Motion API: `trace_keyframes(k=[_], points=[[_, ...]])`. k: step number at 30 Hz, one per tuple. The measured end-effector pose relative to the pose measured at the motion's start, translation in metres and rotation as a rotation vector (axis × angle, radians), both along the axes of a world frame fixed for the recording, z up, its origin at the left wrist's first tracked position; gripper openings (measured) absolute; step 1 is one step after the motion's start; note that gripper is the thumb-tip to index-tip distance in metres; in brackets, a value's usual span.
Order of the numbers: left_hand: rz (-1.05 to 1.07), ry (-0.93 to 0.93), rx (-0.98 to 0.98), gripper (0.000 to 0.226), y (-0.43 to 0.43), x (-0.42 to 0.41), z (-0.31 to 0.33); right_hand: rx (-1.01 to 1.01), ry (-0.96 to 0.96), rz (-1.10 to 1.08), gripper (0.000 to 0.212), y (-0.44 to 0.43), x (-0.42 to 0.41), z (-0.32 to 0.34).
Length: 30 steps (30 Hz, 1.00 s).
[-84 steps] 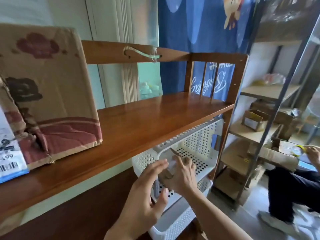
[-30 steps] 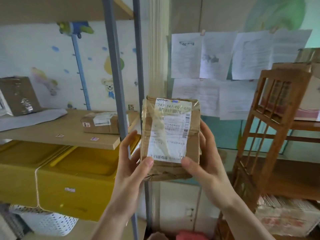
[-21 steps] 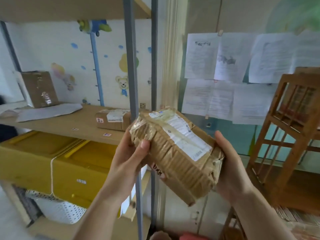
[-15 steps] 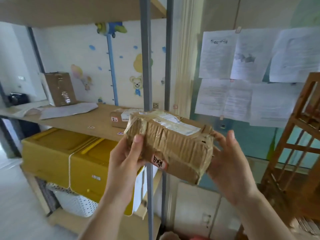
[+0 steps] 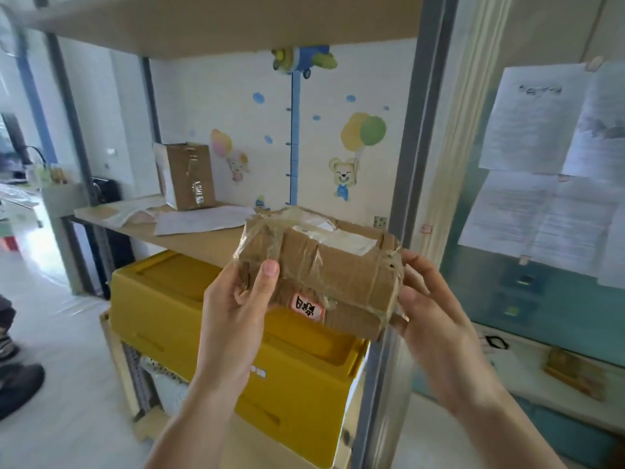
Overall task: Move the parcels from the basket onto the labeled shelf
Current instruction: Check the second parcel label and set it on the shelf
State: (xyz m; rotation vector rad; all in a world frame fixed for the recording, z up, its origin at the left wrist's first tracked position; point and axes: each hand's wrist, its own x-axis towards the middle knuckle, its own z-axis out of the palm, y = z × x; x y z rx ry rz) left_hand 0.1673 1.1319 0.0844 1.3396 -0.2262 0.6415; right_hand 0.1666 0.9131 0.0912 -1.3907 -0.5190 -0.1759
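Note:
I hold a taped brown cardboard parcel (image 5: 324,265) with both hands at chest height, in front of a metal-framed shelf unit. My left hand (image 5: 236,309) grips its left end, thumb on the front face. My right hand (image 5: 429,313) cups its right end. The white shipping label faces up and a small orange-rimmed sticker (image 5: 307,307) sits on the near face. The wooden shelf board (image 5: 203,243) lies just behind and below the parcel. The basket is out of view.
An upright taped box (image 5: 186,176) and a flat white mailer (image 5: 203,220) lie on the shelf board. Yellow crates (image 5: 216,333) fill the level below. A grey upright post (image 5: 406,198) stands right of the parcel. Papers (image 5: 548,157) hang on the right wall. A person's shoe (image 5: 17,387) is at left.
I turned from the wooden rack to the metal shelf unit with the parcel. The parcel tipped from label-facing-me to label-up and moved closer to the shelf board.

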Motion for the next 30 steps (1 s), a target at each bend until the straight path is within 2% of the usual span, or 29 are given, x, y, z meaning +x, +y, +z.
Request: trace_keyframes(k=[2, 4, 6, 8, 12, 15, 18, 22, 24, 26, 30], points=[[-0.07, -0.067, -0.047, 0.026, 0.035, 0.028, -0.002, -0.09, -0.002, -0.031, 0.04, 0.037, 0.037, 0.006], [-0.124, -0.11, -0.029, 0.026, 0.073, 0.058, 0.0, -0.185, -0.104, -0.005, 0.033, 0.056, 0.063, -0.005], [-0.121, -0.127, 0.061, 0.03, 0.109, 0.089, 0.004, -0.233, -0.177, -0.046, 0.048, 0.092, 0.08, 0.004], [-0.073, -0.131, 0.181, 0.034, 0.14, 0.119, 0.009, -0.233, -0.15, -0.106, 0.064, 0.129, 0.103, 0.012], [0.019, -0.14, 0.328, 0.032, 0.185, 0.186, 0.015, -0.202, -0.125, -0.236, 0.071, 0.169, 0.149, 0.013], [0.067, -0.103, 0.436, 0.027, 0.204, 0.234, 0.01, -0.383, -0.135, -0.348, 0.07, 0.191, 0.184, 0.012], [0.009, -0.002, 0.46, 0.028, 0.211, 0.271, -0.006, -0.685, -0.174, -0.572, 0.068, 0.2, 0.209, 0.01], [-0.054, 0.103, 0.475, 0.024, 0.211, 0.3, -0.022, -1.004, -0.232, -0.672, 0.068, 0.206, 0.224, 0.02], [-0.075, 0.129, 0.553, 0.029, 0.206, 0.309, -0.025, -1.242, -0.262, -0.777, 0.067, 0.203, 0.229, 0.02], [-0.092, 0.157, 0.665, 0.032, 0.199, 0.313, -0.027, -1.478, -0.186, -0.843, 0.066, 0.2, 0.232, 0.018], [-0.123, 0.153, 0.722, 0.035, 0.191, 0.318, -0.031, -1.51, -0.098, -0.855, 0.066, 0.191, 0.233, 0.016]])
